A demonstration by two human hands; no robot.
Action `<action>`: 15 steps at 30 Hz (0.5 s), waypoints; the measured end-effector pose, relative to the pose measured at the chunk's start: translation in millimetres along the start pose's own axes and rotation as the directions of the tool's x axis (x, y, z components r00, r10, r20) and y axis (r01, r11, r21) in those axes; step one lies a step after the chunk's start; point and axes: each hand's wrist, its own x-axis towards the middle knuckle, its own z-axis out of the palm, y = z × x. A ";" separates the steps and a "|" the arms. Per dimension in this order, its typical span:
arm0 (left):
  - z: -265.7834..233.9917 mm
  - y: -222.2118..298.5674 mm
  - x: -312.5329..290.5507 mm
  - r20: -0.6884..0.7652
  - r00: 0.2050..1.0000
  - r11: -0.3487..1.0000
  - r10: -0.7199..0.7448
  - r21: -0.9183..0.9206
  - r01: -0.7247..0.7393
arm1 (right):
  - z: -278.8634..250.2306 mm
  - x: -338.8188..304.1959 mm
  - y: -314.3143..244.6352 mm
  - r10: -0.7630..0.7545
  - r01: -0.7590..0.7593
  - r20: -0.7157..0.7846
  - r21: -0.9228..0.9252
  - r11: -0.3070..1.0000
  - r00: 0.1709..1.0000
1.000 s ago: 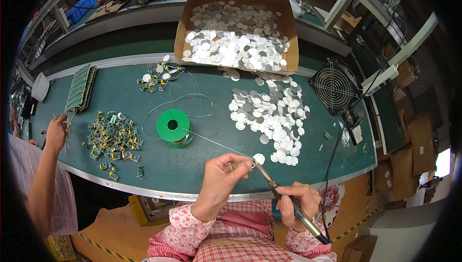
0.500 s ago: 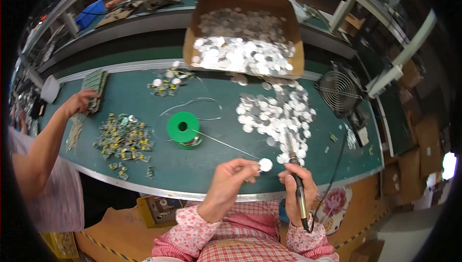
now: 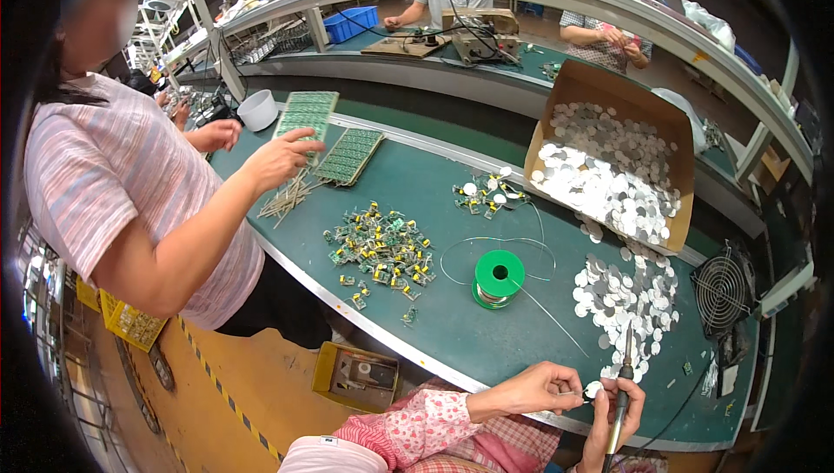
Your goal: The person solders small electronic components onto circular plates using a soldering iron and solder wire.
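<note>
My left hand (image 3: pixel 543 389) is closed in a pinch at the table's front edge. At its fingertips is a small round silvery-white disc (image 3: pixel 593 389), with a dark bit beside it too small to make out. Close by on the right, my right hand (image 3: pixel 624 405) is wrapped round a soldering iron (image 3: pixel 622 386), its tip pointing away over a heap of loose discs (image 3: pixel 624 295). A green spool of solder wire (image 3: pixel 499 273) stands upright on the table (image 3: pixel 486 343); its loose wire end reaches toward my hands.
A cardboard box (image 3: pixel 686 204) of discs stands behind the heap. Small circuit boards with yellow parts (image 3: pixel 382 247) are piled left of the spool. Further left, a co-worker's hand (image 3: pixel 282 160) holds a green board panel (image 3: pixel 308 112) by another panel stack (image 3: pixel 352 156). A fan (image 3: pixel 723 295) stands right.
My view has swung left, bringing the co-worker into sight. My hands have come closer together at the disc. The co-worker has lifted a board panel off the table.
</note>
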 end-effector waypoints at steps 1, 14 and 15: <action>0.5 -0.7 1.5 -0.012 1.000 1.000 0.026 0.003 -0.026 | -0.8 0.6 -1.5 -0.018 0.018 0.010 -0.020 1.000 1.000; -7.0 7.3 18.5 0.128 0.992 0.997 -0.023 0.072 0.014 | -6.9 3.4 -1.2 -0.069 0.065 -0.056 -0.075 0.995 0.996; -6.9 7.4 16.2 0.061 0.997 0.999 -0.038 0.036 0.036 | -4.5 4.5 -5.0 -0.043 0.041 -0.026 -0.071 0.997 0.999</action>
